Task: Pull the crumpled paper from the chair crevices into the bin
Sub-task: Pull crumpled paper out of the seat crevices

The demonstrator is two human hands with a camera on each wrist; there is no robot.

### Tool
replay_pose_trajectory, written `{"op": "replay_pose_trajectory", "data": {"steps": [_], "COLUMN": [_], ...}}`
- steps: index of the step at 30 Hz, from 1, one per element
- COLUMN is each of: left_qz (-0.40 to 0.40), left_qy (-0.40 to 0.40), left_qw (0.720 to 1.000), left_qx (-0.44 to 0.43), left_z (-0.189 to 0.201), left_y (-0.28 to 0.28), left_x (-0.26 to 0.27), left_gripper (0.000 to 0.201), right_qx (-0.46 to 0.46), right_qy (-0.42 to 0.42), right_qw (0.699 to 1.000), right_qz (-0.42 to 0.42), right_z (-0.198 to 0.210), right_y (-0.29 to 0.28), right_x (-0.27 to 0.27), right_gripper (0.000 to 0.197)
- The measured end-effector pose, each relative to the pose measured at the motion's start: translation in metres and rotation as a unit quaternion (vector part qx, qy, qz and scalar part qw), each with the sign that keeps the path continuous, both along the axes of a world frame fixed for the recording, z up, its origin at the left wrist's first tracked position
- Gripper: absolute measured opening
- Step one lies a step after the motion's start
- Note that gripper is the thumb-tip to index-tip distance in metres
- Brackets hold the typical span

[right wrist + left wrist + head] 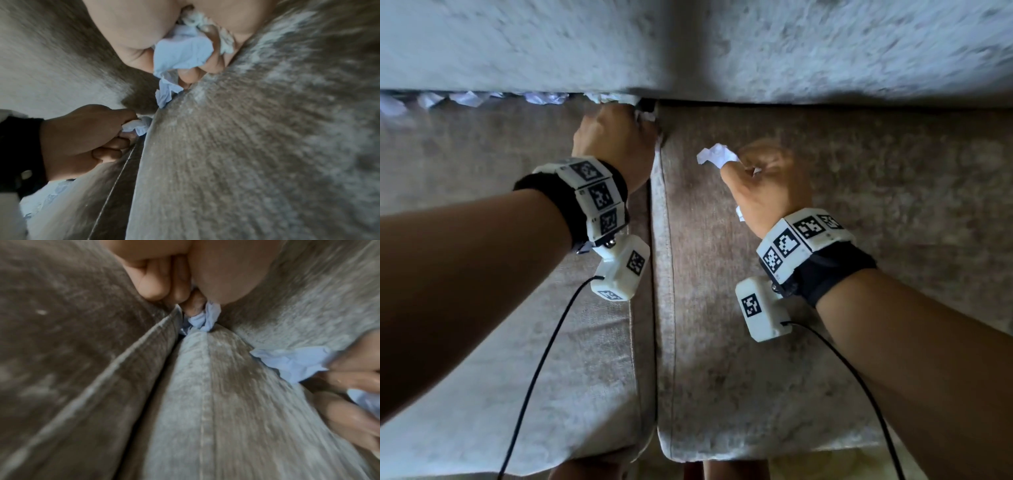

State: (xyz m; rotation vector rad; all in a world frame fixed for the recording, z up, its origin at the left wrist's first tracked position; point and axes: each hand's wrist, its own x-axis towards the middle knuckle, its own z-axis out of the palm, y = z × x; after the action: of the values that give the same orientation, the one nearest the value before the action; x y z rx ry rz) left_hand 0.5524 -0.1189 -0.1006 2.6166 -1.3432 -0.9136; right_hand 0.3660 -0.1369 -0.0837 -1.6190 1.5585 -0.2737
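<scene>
Grey velvet seat cushions (791, 342), paper-stuffed crevice (482, 99)

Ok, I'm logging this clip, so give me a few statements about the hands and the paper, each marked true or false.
1. The right hand holds crumpled paper above the seat cushion. True.
2. The left hand lies flat and open on the cushion. False: its fingers pinch a paper wad at the crevice where the cushions meet the backrest.
3. More paper scraps sit in the crevice left of the left hand. True.
4. The bin stands between the forearms. False: no bin shows in any view.
</scene>
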Motion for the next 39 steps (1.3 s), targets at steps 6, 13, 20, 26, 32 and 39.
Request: {"op": "replay_pose_trajectory", "data": {"steps": [6, 13, 20, 26, 32, 39], "left_qz": [0.004, 0.035, 0.163, 0.198, 0.213, 0.189], "left_qy": [0.029, 0.049, 0.132, 0.171, 0.204, 0.231], "left_qw": [0.999, 0.998, 0.978, 0.964, 0.955, 0.954], "left_qx": [0.013, 0.02, -0.012, -0.048, -0.046, -0.04], "left_z": [0.014, 0.022, 0.026, 0.04, 0.035, 0.033], "left_y": [0.03, 0.07, 0.105, 0.124, 0.135, 0.135], "left_x": [0.011, 0.034, 0.049, 0.06, 0.07, 0.077], "left_gripper": [0.043, 0.055, 0.033, 0.008, 0.024, 0.025], "right_qx": [-0.052, 0.031, 0.01, 0.033, 0.001, 0.047], "right_qy": [-0.06, -0.049, 0.006, 0.073, 0.114, 0.065], "right_qw": [0.996, 0.997, 0.996, 0.993, 0.993, 0.997], "right_qz": [0.032, 0.054, 0.089, 0.088, 0.035, 0.002], "right_z": [0.0, 0.002, 0.013, 0.005, -0.01, -0.024], "right_y": [0.005, 0.008, 0.014, 0.007, 0.001, 0.006], "right_x": [0.017, 0.059, 0.098, 0.124, 0.146, 0.156], "right_gripper": [0.042, 0.042, 0.034, 0.013, 0.026, 0.044]}}
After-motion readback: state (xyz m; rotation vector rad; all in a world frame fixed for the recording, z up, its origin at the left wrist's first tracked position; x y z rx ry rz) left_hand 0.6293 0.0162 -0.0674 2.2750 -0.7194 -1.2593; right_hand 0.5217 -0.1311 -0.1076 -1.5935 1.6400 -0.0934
